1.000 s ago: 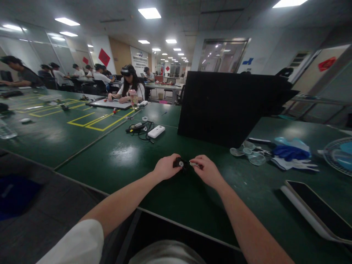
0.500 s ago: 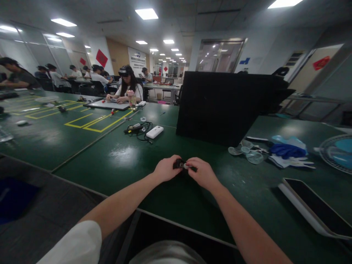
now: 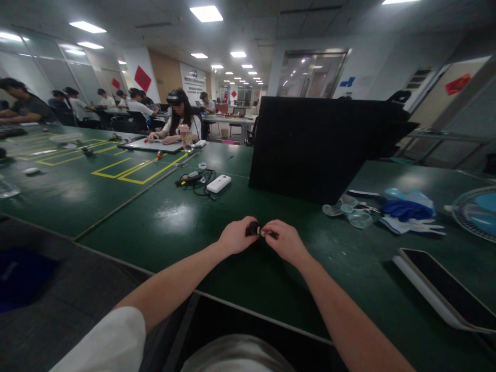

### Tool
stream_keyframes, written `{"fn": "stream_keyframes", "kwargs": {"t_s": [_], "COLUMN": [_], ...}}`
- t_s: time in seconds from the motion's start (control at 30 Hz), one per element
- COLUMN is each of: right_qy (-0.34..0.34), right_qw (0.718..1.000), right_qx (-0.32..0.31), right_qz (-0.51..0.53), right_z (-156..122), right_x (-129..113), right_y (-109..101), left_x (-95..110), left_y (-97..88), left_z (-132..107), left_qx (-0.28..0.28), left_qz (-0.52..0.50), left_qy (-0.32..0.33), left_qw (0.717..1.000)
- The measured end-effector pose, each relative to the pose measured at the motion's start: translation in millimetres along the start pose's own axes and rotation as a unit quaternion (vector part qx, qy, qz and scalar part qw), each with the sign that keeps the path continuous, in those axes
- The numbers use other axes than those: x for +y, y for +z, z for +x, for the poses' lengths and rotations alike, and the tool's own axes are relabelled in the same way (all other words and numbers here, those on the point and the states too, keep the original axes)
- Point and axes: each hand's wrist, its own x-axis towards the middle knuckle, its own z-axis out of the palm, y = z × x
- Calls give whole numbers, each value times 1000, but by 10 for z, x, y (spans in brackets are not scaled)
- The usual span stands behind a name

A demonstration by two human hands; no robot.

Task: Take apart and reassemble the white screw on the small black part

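Note:
Both my hands meet over the green table (image 3: 163, 222) just in front of me. My left hand (image 3: 235, 235) is closed around a small black part (image 3: 253, 229) with a round pale spot. My right hand (image 3: 285, 241) pinches a small whitish piece (image 3: 263, 233) pressed against that black part. The fingertips of the two hands almost touch. What the small piece is I cannot make out.
A black upright board (image 3: 313, 147) stands behind my hands. Clear round lids (image 3: 351, 214), blue gloves (image 3: 405, 209) and a fan (image 3: 476, 214) lie right. A tablet (image 3: 445, 289) sits near right. A white device (image 3: 219, 183) with black cables lies left. Other people sit at far tables.
My right hand has moved left, bringing the small whitish piece against the black part in my left hand. The gap between the hands has closed.

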Motion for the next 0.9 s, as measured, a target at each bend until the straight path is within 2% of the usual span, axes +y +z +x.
{"fn": "stream_keyframes", "kwargs": {"t_s": [0.2, 0.27, 0.3, 0.33, 0.37, 0.43, 0.5, 0.53, 0.6, 0.67, 0.9], "right_qy": [54, 112, 148, 187, 219, 260, 297, 313, 321, 314, 327], "right_qw": [995, 977, 955, 921, 874, 771, 682, 646, 599, 582, 585], "right_qx": [49, 107, 146, 184, 216, 216, 215, 216, 220, 221, 219], "right_qz": [67, 147, 212, 287, 376, 539, 633, 662, 700, 717, 709], "right_z": [39, 63, 74, 84, 89, 81, 52, 34, 4, -9, 28], "right_x": [64, 139, 200, 277, 367, 573, 774, 859, 981, 1039, 1080], "right_y": [34, -25, -65, -109, -155, -239, -296, -311, -319, -305, -252], "left_x": [-64, -86, -99, -112, -126, -151, -171, -178, -186, -189, -182], "left_y": [41, 49, 53, 57, 61, 65, 62, 58, 48, 39, 34], "left_z": [27, 33, 36, 40, 45, 55, 64, 67, 68, 66, 66], "left_qx": [5, 2, 1, -1, -3, -5, -4, -4, -9, -16, -14], "left_qz": [-47, -63, -69, -74, -78, -84, -87, -89, -94, -98, -90], "left_qy": [-10, -17, -19, -20, -21, -26, -34, -36, -37, -35, -41], "left_qw": [999, 998, 997, 997, 997, 996, 996, 995, 995, 994, 995]}}
